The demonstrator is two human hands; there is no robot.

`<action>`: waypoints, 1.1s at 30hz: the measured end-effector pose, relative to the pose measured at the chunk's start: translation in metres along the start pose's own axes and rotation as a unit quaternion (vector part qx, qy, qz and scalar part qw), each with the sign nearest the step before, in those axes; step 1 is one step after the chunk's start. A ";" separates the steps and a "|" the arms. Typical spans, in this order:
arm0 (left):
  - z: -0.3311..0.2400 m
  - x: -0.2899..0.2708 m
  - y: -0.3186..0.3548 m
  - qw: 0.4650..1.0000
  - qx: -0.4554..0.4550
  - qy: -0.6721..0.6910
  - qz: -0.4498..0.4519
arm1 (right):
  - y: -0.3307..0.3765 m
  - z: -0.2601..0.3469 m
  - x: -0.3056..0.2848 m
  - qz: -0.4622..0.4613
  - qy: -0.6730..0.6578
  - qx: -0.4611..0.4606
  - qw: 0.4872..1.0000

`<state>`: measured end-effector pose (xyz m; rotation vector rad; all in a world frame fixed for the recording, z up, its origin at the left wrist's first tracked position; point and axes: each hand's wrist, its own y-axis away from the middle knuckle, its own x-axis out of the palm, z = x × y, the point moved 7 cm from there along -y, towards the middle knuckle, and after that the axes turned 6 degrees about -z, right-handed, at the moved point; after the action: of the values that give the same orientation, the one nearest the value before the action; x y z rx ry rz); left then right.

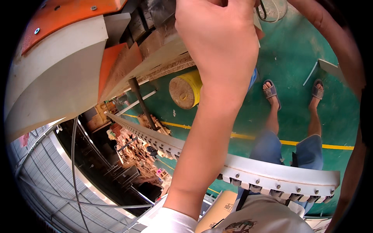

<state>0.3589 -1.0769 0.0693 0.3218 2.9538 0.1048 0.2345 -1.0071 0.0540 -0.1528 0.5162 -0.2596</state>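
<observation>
My left hand [219,42] reaches up across the middle, back of the hand toward me. Its fingers curl over and are partly cut off by the upper edge, so whatever they hold is hidden. Just right of the knuckles, thin looped cords [276,15] hang over the floor. My right forearm [316,19] passes through the upper right corner, and its hand lies beyond the frame. Below my left forearm runs a long white rail [279,176] with a row of bolts and dark rollers, crossing in front of my body.
An orange and white machine [62,73] fills the upper left. A yellow drum [186,91] with a dusty end lies on the green floor [241,120]. Wood offcuts [134,153] are heaped at left. A pale board [329,66] lies near my sandalled feet [271,90].
</observation>
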 end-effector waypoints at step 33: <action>0.017 -0.013 -0.008 0.985 0.059 -0.039 -0.157 | -0.051 0.011 -0.039 0.084 0.073 0.014 0.994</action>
<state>0.3731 -1.0864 0.0540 -0.1261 2.8954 -0.1218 0.1972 -1.0442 0.0927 -0.0636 0.6659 -0.1140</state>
